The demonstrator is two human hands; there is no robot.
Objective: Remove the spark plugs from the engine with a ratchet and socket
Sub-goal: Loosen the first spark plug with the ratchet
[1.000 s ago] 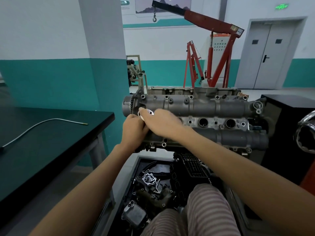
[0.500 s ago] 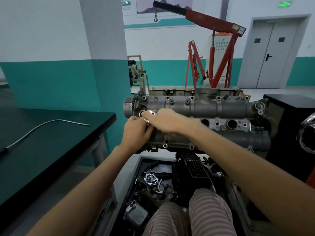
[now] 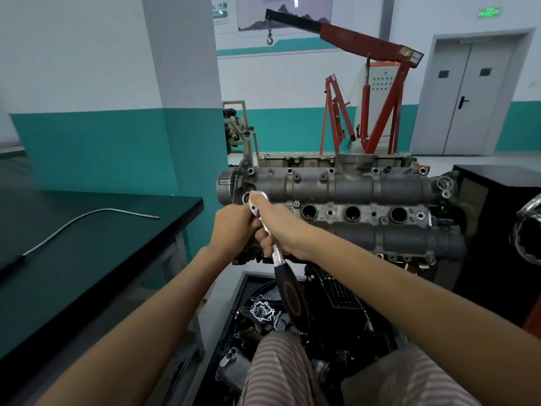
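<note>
A grey engine cylinder head [image 3: 351,189] lies crosswise in front of me, with three open spark plug wells [image 3: 352,213] in a row to the right of my hands. A chrome ratchet [image 3: 276,253] with a black handle slopes from its head near the leftmost well down toward me. My right hand [image 3: 281,227] grips the chrome shank just below the ratchet head. My left hand [image 3: 234,227] is curled beside the ratchet head over the leftmost well; what it holds is hidden. The socket and any spark plug are out of sight under my hands.
A dark workbench [image 3: 87,253] with a thin bent metal rod [image 3: 87,219] stands at my left. A black tray of engine parts [image 3: 263,315] sits on the floor below the engine. A red engine crane [image 3: 366,92] stands behind, and a black cabinet [image 3: 497,224] is on the right.
The ratchet has swung from lying across the head under my right hand to pointing its black handle down toward me. Both hands stayed at the leftmost well.
</note>
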